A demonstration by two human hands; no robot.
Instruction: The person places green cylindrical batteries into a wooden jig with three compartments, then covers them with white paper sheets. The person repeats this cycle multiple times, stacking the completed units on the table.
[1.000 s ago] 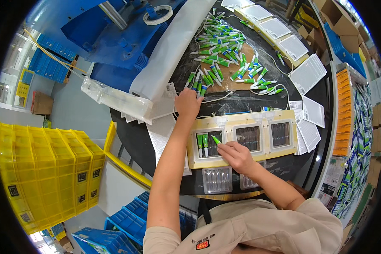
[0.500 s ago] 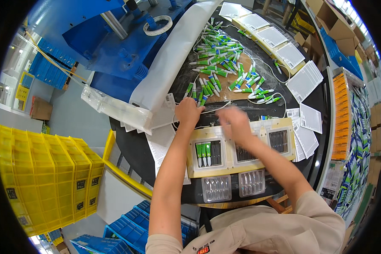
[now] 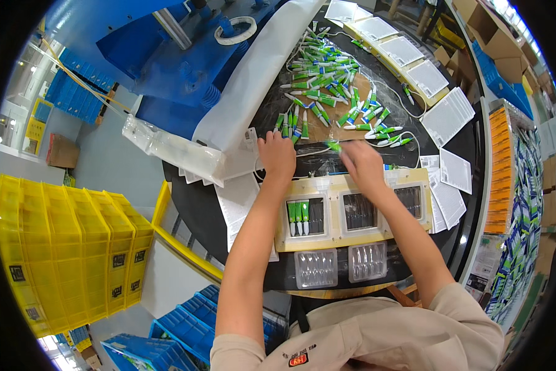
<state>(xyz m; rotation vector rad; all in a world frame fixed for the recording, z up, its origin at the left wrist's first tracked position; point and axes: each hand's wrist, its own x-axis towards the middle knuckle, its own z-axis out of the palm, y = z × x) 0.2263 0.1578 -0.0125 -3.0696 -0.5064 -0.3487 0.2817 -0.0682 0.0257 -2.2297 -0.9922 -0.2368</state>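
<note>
My left hand [image 3: 277, 156] rests palm-down at the near left edge of a pile of small green tubes [image 3: 327, 68] with white caps. Its fingers are apart, next to several tubes, and nothing shows in them. My right hand [image 3: 366, 164] is closed on a green tube [image 3: 333, 146], which is blurred, above the far edge of a cream frame [image 3: 315, 242]. In that frame's left window stand three green tubes [image 3: 299, 217], white ends toward me. The middle window [image 3: 359, 211] shows dark slots, partly covered by my right arm.
Two clear blister trays [image 3: 316, 269] lie by the near table edge. White cards [image 3: 448, 122] line the right side, beside another cream frame [image 3: 439, 98]. A blue machine [image 3: 173, 80] stands far left, with yellow crates [image 3: 74, 253] below it. A white cord crosses the table.
My right hand has moved slightly right, and a green tube now shows at its fingertips. My left hand has shifted a little nearer, off the tubes it touched.
</note>
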